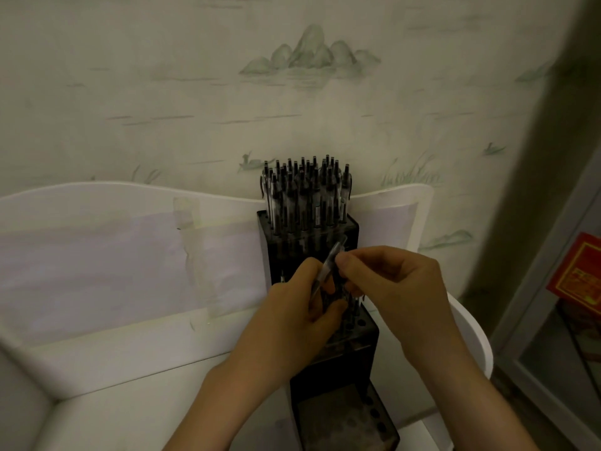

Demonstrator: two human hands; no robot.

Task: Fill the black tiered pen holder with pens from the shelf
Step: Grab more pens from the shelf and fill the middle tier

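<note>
My left hand (pixel 302 301) curls around a small bunch of dark pens (pixel 335 296), its thumb and fingers closed on them just in front of the holder's middle tier. My right hand (pixel 393 288) meets it from the right, thumb and forefinger pinching the upper part of a single clear-barrelled pen (pixel 328 266) that leans up and to the right between the two hands; whether my left fingers also touch this pen I cannot tell. Directly behind and below both hands stands the black tiered pen holder (pixel 338 369). Its tall rear tier, beyond my fingertips, is packed with upright pens (pixel 305 190) whose caps rise above the block. The lower tier beneath my wrists shows several open round holes, and the lowest step, nearest me, is blurred. The holder rests on a white shelf (pixel 130 379) that extends to the left of my left hand, with a raised white back panel carrying a taped sheet of paper (pixel 97 265). Beyond the hands is wallpaper (pixel 309 53) printed with pale green hills. To the right of my right hand hangs a red and gold sign (pixel 582 271).
</note>
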